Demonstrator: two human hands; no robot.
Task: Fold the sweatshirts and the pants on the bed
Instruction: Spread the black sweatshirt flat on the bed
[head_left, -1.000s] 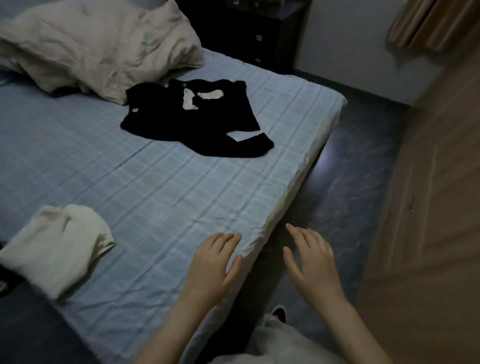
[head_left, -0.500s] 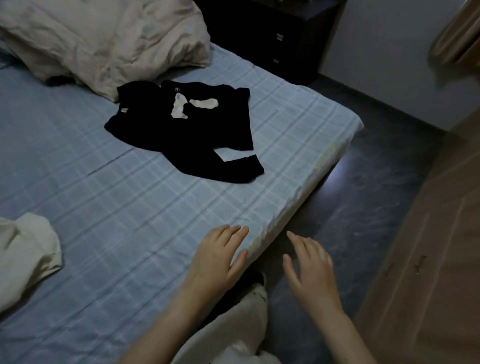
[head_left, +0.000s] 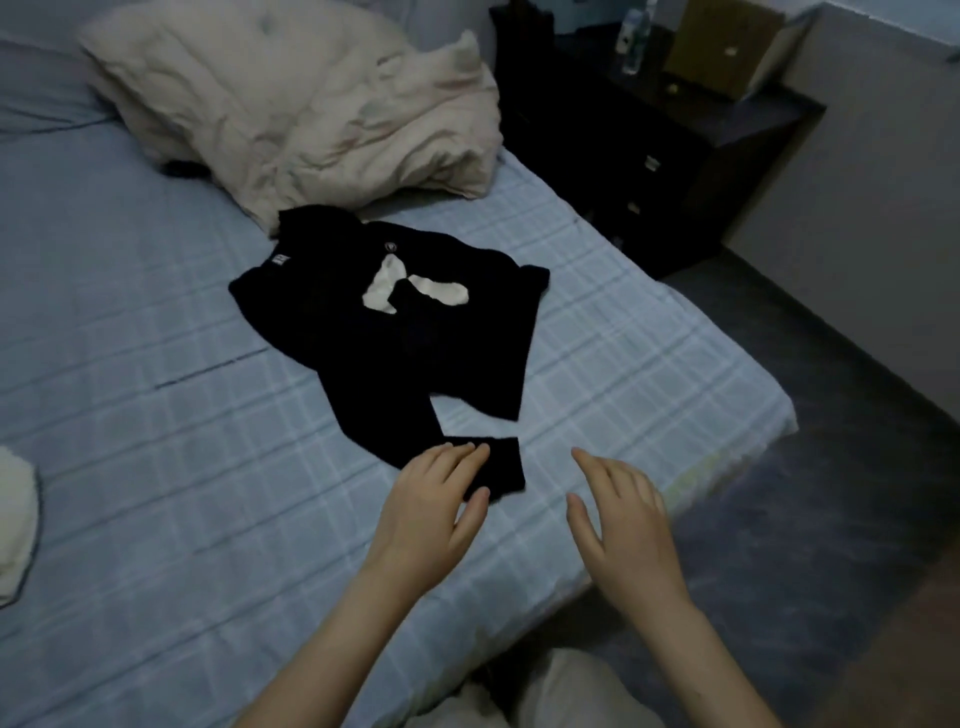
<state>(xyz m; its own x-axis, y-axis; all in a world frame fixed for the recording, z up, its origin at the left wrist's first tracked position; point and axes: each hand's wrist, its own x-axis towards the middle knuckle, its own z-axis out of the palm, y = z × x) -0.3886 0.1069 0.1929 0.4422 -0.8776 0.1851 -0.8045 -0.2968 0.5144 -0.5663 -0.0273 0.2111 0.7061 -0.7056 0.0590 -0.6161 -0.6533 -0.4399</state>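
Sleeve first: my left hand (head_left: 431, 514) lies flat, fingers straight, over the cuff of the black sweatshirt (head_left: 395, 332), which sprawls unfolded on the bed (head_left: 156, 467) toward its right edge. I judge it needs spreading before folding. My right hand (head_left: 623, 530) hovers open and empty near that edge. Count: one black sweatshirt, one cream garment (head_left: 15, 519) at the left edge, two hands.

A cream duvet (head_left: 311, 98) is lying bunched ahead of me. A bottle (head_left: 635, 36) and box (head_left: 724, 44) are sitting on the dresser (head_left: 665, 171).
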